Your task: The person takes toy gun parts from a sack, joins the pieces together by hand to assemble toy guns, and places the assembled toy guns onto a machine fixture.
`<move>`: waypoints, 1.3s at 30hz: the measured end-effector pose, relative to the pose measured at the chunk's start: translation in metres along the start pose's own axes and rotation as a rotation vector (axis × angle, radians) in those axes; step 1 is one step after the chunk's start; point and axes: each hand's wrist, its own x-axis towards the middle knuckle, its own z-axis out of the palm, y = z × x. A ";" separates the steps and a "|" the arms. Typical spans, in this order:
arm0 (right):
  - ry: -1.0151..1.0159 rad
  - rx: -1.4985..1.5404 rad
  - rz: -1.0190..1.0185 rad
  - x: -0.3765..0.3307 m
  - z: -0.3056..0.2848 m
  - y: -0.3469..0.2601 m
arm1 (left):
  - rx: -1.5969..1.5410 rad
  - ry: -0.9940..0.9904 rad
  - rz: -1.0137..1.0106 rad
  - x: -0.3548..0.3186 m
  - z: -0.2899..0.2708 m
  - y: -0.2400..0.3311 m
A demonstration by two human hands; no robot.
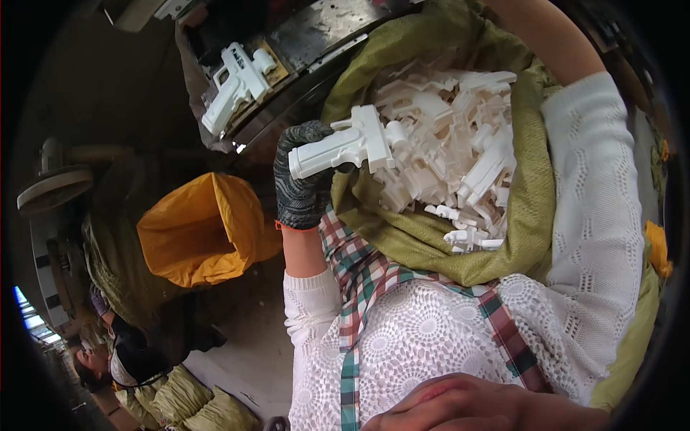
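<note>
1. Standing wide-mouthed at centre right, the green woven sack (532,215) is bearing a jumbled heap of white plastic parts (445,136).
2. The dark, metal-topped counter (327,32) is running across the upper part of the view, just beyond the sack's upper-left side.
3. The right sleeve (593,208), in white knit, is lying along the sack's right side. The right forearm (550,36) is passing out at the top edge; the right hand is falling outside the view, so its grip cannot be told.
4. The yellow-orange sack (180,244) is gaping at left, well apart from the green one.
5. The left hand (303,169), in a grey striped glove, is positioning itself at the green sack's left rim. Its grip is narrow, holding a white pistol-shaped piece by the handle.
6. This white pistol-shaped piece (348,146) is pointing its handle end left, its short cylinder showing in front of the heap; contact with the heap cannot be told.
7. A second white piece (241,85), similarly shaped, is resting on the counter over a brown plate (279,70), its handle pointing lower left.
</note>
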 end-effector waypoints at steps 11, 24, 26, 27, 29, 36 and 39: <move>-0.709 -0.497 -0.539 -0.229 0.012 -0.056 | 0.220 -0.060 0.414 -0.014 -0.003 -0.017; -0.530 -0.245 -0.508 -0.184 -0.027 -0.044 | 0.414 0.273 0.339 -0.028 0.000 -0.009; -0.358 -0.379 -0.608 -0.139 -0.048 -0.034 | 0.382 0.319 0.290 -0.027 -0.006 -0.011; -0.220 -0.308 -0.385 -0.114 -0.046 -0.038 | 0.364 0.339 0.250 -0.028 -0.005 -0.010; -0.015 -0.384 -0.305 -0.036 -0.063 -0.013 | 0.365 0.294 0.195 -0.022 0.006 -0.015; -0.212 -0.944 -0.287 -0.028 -0.025 -0.015 | 0.473 0.389 0.051 -0.043 -0.018 -0.014; -0.759 -1.202 -0.426 -0.102 0.011 -0.022 | 0.470 0.482 -0.006 -0.045 -0.024 -0.016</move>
